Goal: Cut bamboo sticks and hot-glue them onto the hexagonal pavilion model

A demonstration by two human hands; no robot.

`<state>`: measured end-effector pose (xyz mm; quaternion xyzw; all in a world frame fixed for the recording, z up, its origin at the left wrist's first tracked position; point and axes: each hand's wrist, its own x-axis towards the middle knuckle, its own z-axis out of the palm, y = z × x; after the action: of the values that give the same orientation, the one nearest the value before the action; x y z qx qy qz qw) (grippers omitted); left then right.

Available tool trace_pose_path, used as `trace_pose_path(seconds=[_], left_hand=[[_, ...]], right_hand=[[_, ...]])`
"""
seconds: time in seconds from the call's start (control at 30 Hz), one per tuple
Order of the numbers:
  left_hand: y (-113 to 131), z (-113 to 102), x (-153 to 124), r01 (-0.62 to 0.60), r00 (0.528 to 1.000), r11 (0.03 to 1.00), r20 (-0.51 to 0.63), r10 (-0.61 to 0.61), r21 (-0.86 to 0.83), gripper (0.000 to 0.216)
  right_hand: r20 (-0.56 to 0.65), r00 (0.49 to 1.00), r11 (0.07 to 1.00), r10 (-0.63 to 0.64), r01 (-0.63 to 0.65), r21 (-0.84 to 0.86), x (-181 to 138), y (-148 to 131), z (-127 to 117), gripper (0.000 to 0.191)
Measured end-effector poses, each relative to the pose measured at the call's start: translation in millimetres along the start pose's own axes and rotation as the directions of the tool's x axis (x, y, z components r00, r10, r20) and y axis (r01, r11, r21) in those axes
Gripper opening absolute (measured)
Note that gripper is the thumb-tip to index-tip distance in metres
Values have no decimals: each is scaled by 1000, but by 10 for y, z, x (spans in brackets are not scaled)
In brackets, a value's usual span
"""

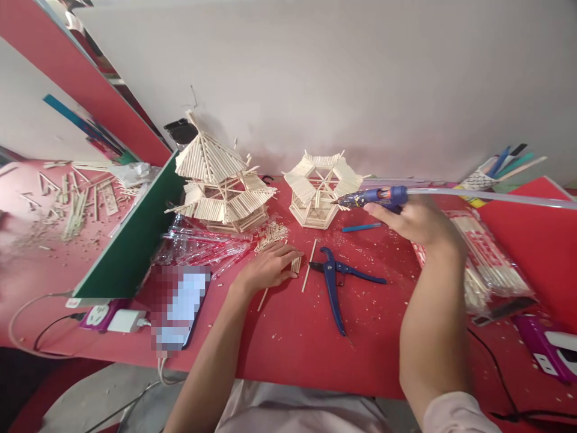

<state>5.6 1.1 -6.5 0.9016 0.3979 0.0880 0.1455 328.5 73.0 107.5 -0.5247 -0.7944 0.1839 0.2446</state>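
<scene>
Shirt and forearms: pale cloth (288, 415) sits nearest the camera, two bare arms reaching over the front edge of a red bench (288, 349).
Left hand: palm down near mid-bench, the left hand (265, 267) pinches a row of short sticks (296, 264) between thumb and fingers.
Right hand: raised toward the bench's right side, the right hand (421, 219) has its fingers wrapped around a blue glue gun (383, 195), a clear rod (487, 197) running from its rear.
Short sticks: at the left fingertips, long axes running roughly front edge to back edge; the left hand is much the nearer. From them the nozzle lies toward the back edge and rightward, pointing left.
Stick models: a hexagonal frame (306, 189) stands toward the back edge, by the nozzle; contact cannot be told. A roofed tower (210, 162) stands left of it.
Cutter: blue cutter (332, 288), handles spread, beside a loose stick (307, 275).
</scene>
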Motion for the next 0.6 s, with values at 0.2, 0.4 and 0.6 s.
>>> trace_pose_path(seconds=[0.2, 0.4, 0.6], left_hand=[[-16, -80, -14, 14, 1000, 999, 18, -14, 35, 39], [-49, -34, -27, -12, 999, 1000, -46, 14, 26, 34], [-12, -10, -23, 48, 944, 993, -319, -80, -108, 31]], right_hand=[[7, 1000, 1000, 10, -10, -24, 34, -19, 48, 36], [-2, 999, 999, 40, -40, -5, 28, -17, 57, 35], [-36, 999, 1000, -17, 18, 15, 38, 4, 54, 33]])
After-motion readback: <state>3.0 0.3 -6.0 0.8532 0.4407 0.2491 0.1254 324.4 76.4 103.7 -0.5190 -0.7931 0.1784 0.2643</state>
